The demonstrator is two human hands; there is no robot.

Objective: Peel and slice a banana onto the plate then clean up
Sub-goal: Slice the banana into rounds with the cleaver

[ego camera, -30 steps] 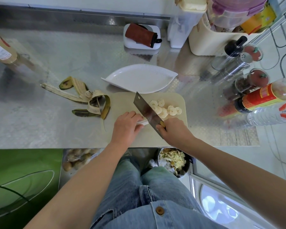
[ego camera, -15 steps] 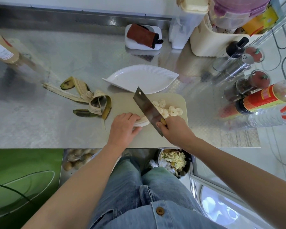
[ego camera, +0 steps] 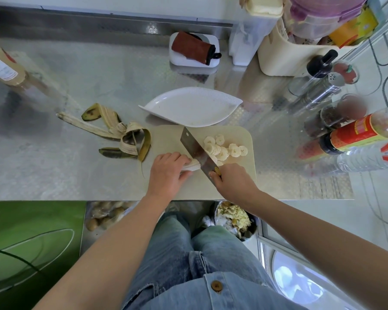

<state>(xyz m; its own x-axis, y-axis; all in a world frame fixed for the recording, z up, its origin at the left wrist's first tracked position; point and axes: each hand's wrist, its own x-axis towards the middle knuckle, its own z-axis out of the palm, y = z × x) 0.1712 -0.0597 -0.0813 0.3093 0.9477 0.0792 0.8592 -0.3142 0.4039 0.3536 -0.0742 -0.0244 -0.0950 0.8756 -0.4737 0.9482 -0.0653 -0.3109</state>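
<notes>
The steel counter (ego camera: 54,171) fills my feed, and I take the pale cutting board (ego camera: 164,139) at its near edge as my reference. The white leaf-shaped plate (ego camera: 188,106) sits just behind the board, its rim overlapping the board's far edge. I judge it is parked there so the fruit can be swept straight across. Nothing lies on it yet. The banana peel (ego camera: 121,139) lies splayed on the steel just left of the board, out of the blade's way until clean-up. A waste bin (ego camera: 233,218) stands below the counter, nearer me than the board, handy for that.

Both hands work over the board's near half. The left hand (ego camera: 166,173) is curled down over the uncut fruit, pinning it so it cannot roll. The right hand (ego camera: 233,182) is wrapped round the handle of the cleaver (ego camera: 194,148), whose blade runs diagonally across the board's middle. The banana slices (ego camera: 224,148) lie in an overlapping heap on the board's right half, clear of the edge. Smallest is the banana stub (ego camera: 192,165), poking from under the left fingers with its cut end against the blade. By my reading, only a few cuts are left.
</notes>
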